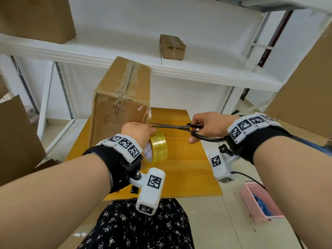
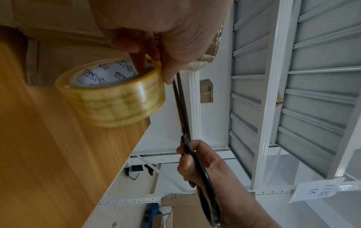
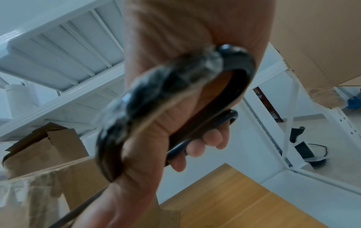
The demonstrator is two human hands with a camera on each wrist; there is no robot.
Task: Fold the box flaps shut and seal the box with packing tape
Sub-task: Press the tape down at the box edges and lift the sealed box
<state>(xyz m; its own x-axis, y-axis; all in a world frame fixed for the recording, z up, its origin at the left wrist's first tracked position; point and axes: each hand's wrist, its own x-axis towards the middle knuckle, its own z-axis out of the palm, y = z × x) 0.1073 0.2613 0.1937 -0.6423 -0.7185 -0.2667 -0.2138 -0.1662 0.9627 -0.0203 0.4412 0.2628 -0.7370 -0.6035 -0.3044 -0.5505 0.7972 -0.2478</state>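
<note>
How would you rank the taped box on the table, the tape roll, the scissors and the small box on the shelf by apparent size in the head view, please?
1. Taped box
2. Scissors
3. Tape roll and small shelf box: look alike; the shelf box stands farther off, so unranked.

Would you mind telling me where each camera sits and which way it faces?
Head: on the head, looking down at the box, table, both forearms.
Left wrist: along the left hand holding the tape roll.
Right wrist: along the right hand gripping the scissors.
Shared: head and left wrist both show roll and scissors.
</note>
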